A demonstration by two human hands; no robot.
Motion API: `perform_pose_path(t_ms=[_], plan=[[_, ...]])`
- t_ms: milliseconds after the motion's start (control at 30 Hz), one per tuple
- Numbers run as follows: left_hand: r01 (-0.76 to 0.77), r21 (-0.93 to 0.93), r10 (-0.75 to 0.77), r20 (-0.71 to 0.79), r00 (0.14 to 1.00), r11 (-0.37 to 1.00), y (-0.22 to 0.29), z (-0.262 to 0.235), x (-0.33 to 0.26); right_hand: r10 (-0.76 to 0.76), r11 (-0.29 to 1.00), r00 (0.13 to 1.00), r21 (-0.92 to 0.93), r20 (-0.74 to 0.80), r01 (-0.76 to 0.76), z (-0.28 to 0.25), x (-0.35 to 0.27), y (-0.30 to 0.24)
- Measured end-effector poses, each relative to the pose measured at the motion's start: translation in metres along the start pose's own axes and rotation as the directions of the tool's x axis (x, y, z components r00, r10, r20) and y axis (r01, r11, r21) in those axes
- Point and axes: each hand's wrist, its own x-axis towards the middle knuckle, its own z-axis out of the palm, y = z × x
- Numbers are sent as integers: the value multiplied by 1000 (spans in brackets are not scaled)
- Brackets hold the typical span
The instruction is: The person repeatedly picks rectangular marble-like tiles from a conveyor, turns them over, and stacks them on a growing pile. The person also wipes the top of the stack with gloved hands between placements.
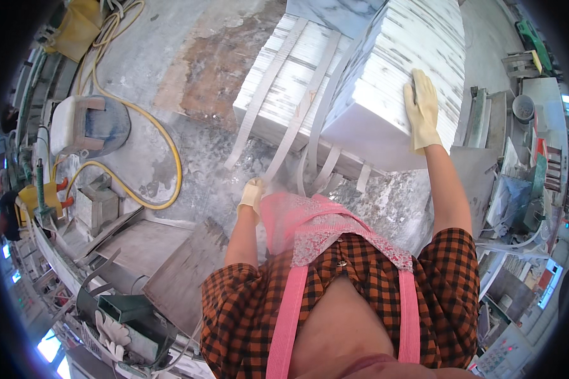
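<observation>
this looks like a stone-cutting workshop: stacks of white marble slabs (335, 82) bound with straps (278, 82) sit on a dusty concrete floor (171, 38), a yellow hose (164, 145) snakes across it, and cluttered benches (525, 158), probably holding tools, line the edges.

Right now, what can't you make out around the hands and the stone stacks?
Head view:
- Left hand: its fingers and whatever they touch are hidden by the pink apron.
- Upper stone stack: its far end is cut off by the top edge.
- Lower stack: its right part is hidden under the upper one; the right hand lies flat on top.
</observation>
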Motion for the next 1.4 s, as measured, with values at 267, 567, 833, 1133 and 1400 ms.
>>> perform_pose_path(t_ms=[267, 567, 833, 1133, 1400], plan=[[-36, -139, 21, -111, 994, 990, -18, 2, -41, -63, 998, 989, 8, -134, 64, 3, -4, 3], [-349, -291, 231, -372, 899, 891, -99, -3, -82, -55, 998, 983, -31, -174, 51, 13, -3, 9], [-421, -452, 68, -614, 787, 786, -300, 78, -169, -34, 983, 991, 177, -127, 56, 11, -6, 13], [246, -133, -269, -676, 686, 960, -517, 241, -344, -307, 884, 905, 263, -294, 386, 21, -8, 9], [8, -488, -444, -788, 428, 873, -543, 296, -399, -446, 814, 824, 226, -349, 536, 20, -8, 11]])
